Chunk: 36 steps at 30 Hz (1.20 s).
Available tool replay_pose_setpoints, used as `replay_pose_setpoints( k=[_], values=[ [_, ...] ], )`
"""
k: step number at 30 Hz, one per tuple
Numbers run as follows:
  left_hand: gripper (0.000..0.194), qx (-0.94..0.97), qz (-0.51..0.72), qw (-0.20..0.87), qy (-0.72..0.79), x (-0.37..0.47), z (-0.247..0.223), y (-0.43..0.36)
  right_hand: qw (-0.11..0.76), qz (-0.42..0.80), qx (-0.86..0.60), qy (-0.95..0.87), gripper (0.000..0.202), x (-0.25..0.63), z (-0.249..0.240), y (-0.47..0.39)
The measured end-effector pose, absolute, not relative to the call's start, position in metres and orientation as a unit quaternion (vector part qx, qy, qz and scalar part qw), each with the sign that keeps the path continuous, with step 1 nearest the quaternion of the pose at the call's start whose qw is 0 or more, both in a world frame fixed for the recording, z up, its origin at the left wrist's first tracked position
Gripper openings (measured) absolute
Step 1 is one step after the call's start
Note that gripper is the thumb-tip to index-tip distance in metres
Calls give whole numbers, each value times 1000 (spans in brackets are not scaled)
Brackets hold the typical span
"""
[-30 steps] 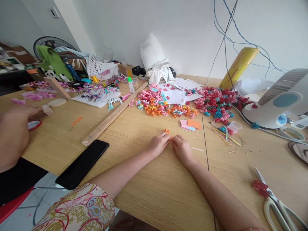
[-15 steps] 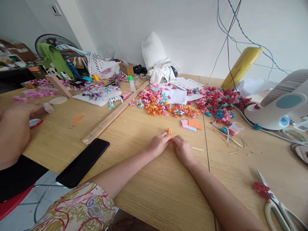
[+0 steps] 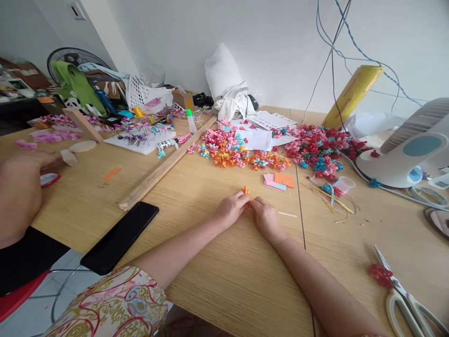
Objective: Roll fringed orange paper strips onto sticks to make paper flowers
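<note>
A small orange paper flower (image 3: 245, 190) rises between my fingertips over the middle of the table. My left hand (image 3: 231, 208) pinches it from the left. The closed fingers of my right hand (image 3: 265, 215) meet its lower part, which they mostly hide. Beyond my hands lie small orange paper pieces (image 3: 285, 179) with pink and blue ones (image 3: 274, 182) beside them. A thin white strip (image 3: 287, 215) rests just right of my right hand. Farther back spreads a heap of orange, pink and blue paper flowers (image 3: 228, 154).
White-handled scissors (image 3: 400, 285) lie at the right. A black phone (image 3: 121, 238) and a wooden bar (image 3: 168, 166) are on the left, where a co-worker's hand (image 3: 21, 187) rests. A white fan (image 3: 410, 145) and a yellow roll (image 3: 352, 96) stand at the back right.
My hands stay nearly in place, both still pinching the orange paper flower. The view has shifted very slightly.
</note>
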<state>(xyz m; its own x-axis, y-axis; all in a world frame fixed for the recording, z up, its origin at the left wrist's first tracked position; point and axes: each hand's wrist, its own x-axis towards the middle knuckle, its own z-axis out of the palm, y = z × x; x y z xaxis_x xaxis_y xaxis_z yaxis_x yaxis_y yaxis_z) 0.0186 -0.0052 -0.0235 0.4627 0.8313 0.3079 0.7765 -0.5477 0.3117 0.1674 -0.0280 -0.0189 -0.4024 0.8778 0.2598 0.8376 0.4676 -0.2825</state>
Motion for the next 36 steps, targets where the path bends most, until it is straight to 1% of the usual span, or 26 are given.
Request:
replay_pose_setpoints(
  k=[4, 11, 17, 21, 31, 36],
  values=[
    [8, 855, 208, 61, 472, 18, -23, -5, 190, 57, -512, -836, 21, 168, -19, -28],
    [7, 854, 220, 55, 468, 19, -24, -4, 243, 89, -524, -811, 18, 168, -19, -26],
    [6, 854, 225, 59, 466, 19, -23, -6, 255, 85, -521, -810, 17, 169, -24, -24],
    [7, 856, 229, 61, 460, 19, -24, -7, 255, 84, -514, -815, 16, 169, -25, -25],
    [7, 864, 231, 70, 442, 19, -25, -4, 224, 54, -519, -823, 17, 169, -28, -24],
    [11, 869, 234, 66, 430, 18, -28, 1, 247, 83, -523, -811, 16, 169, -26, -23]
  ],
)
